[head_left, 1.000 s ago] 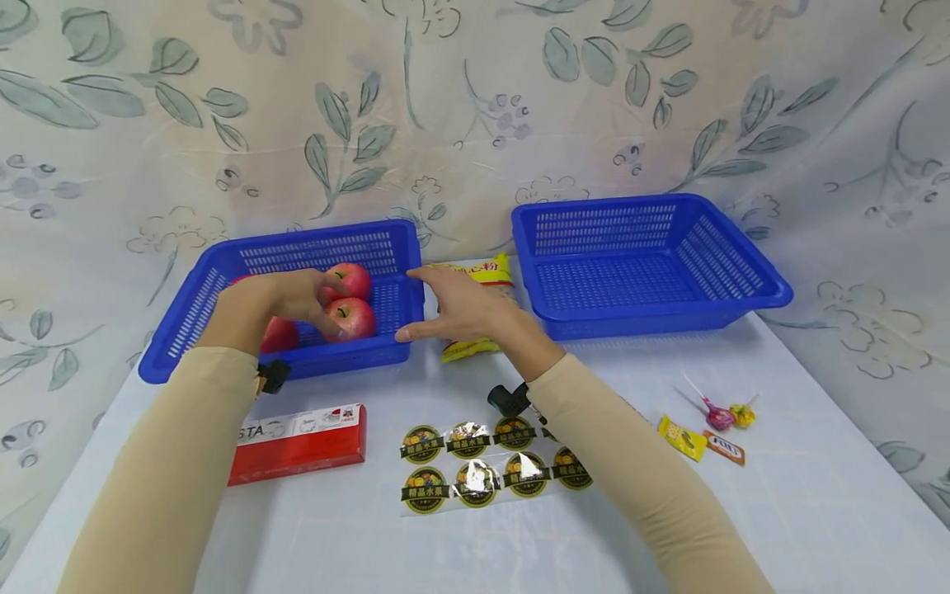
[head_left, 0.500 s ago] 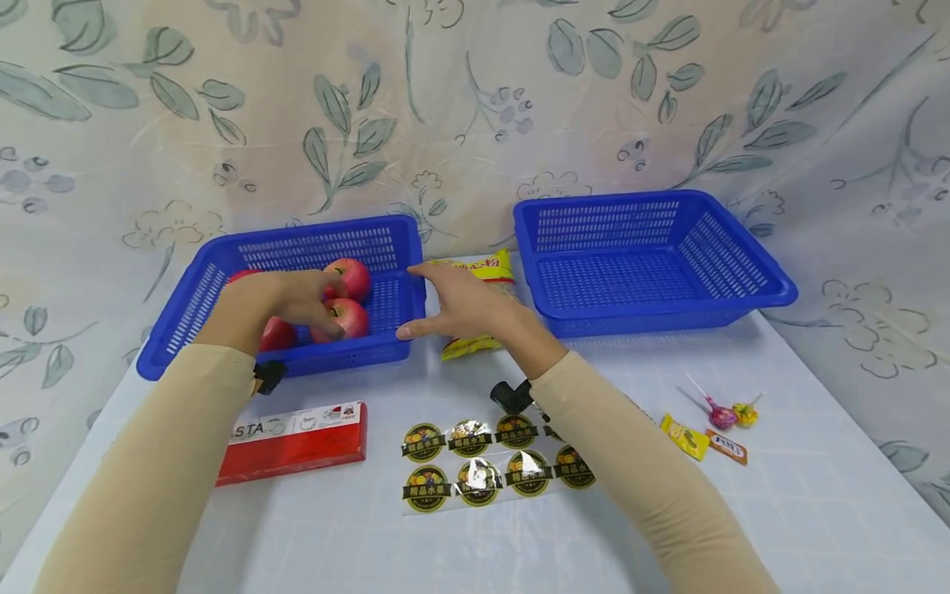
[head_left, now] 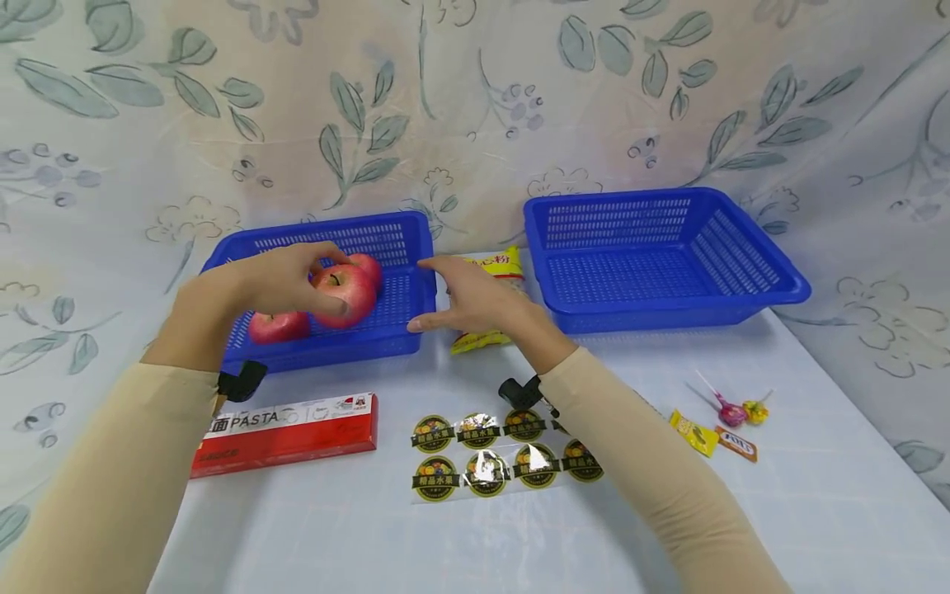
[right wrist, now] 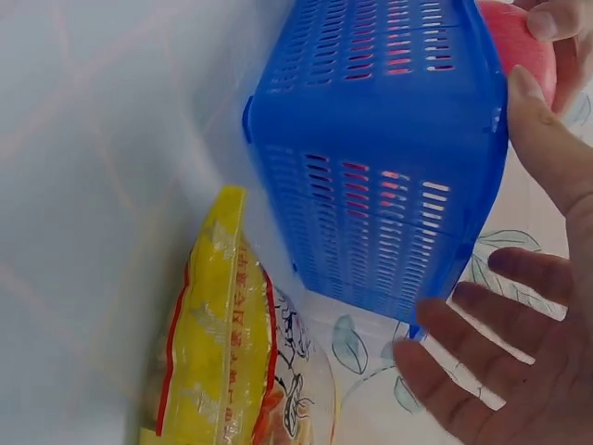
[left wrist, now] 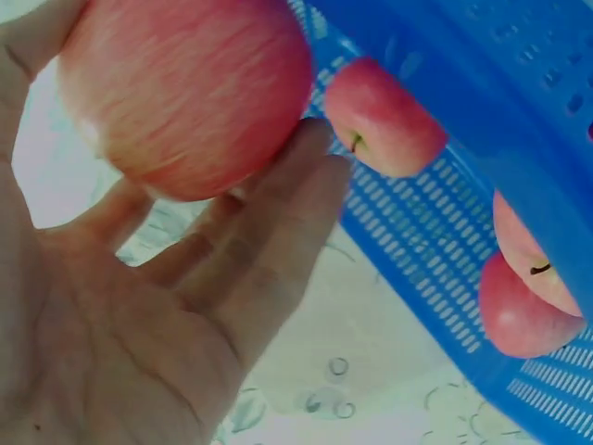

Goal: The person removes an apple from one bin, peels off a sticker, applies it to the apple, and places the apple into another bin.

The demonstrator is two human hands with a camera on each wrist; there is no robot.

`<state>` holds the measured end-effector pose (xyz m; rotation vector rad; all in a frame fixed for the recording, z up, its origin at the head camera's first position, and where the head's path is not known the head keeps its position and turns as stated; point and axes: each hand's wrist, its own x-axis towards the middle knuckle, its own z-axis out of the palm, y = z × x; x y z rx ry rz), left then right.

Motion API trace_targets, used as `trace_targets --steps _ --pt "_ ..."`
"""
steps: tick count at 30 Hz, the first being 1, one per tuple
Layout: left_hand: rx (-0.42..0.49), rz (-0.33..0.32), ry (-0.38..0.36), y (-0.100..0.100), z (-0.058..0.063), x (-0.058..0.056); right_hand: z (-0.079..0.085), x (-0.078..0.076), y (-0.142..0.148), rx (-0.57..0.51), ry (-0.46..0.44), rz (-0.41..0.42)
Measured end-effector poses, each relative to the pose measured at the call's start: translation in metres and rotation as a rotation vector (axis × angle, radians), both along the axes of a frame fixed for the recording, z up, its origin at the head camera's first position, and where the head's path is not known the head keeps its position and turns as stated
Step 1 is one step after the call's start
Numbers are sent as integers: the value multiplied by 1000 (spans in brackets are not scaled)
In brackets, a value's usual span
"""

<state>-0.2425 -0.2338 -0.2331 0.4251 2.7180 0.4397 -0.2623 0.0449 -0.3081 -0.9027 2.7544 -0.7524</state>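
Observation:
My left hand (head_left: 278, 280) grips a red apple (head_left: 350, 295) between thumb and fingers, above the left blue basket (head_left: 356, 350). In the left wrist view the apple (left wrist: 190, 88) is lifted over the rim level, fingertips curled against its side. Several other apples stay in the basket, one at the front (head_left: 278, 328) and one behind the held apple (head_left: 367, 266). My right hand (head_left: 482, 299) is at the basket's right end, fingers spread and fairly straight. In the right wrist view its thumb lies right at the basket rim (right wrist: 496, 139) and it holds nothing.
A yellow bag (head_left: 490, 340) lies between the baskets, partly behind my right hand. The second blue basket (head_left: 623, 320) stands right. Nearer are a red pasta box (head_left: 297, 433), a sheet of round stickers (head_left: 486, 470), candies (head_left: 693, 433) and lollipops (head_left: 733, 414).
My left hand has lifted the front right apple upward out of its spot in the basket. The right hand keeps its place at the basket's end; the head view has shifted slightly.

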Motion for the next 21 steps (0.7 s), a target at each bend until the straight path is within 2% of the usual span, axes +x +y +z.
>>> trace_targets --steps 3,7,10,14,17,21 --pt "55 -11 87 5 -1 10 0 2 1 -58 37 41" --pt "141 -40 206 18 -2 23 6 9 4 -214 75 116" --pt "198 -60 240 32 -1 32 12 15 8 -325 95 157" --pt "252 -77 266 48 -5 40 16 24 19 -393 123 167" --pt "307 -97 292 57 -13 43 16 30 31 -415 134 177" --pt "437 -130 304 67 -29 47 14 38 51 -430 132 202"
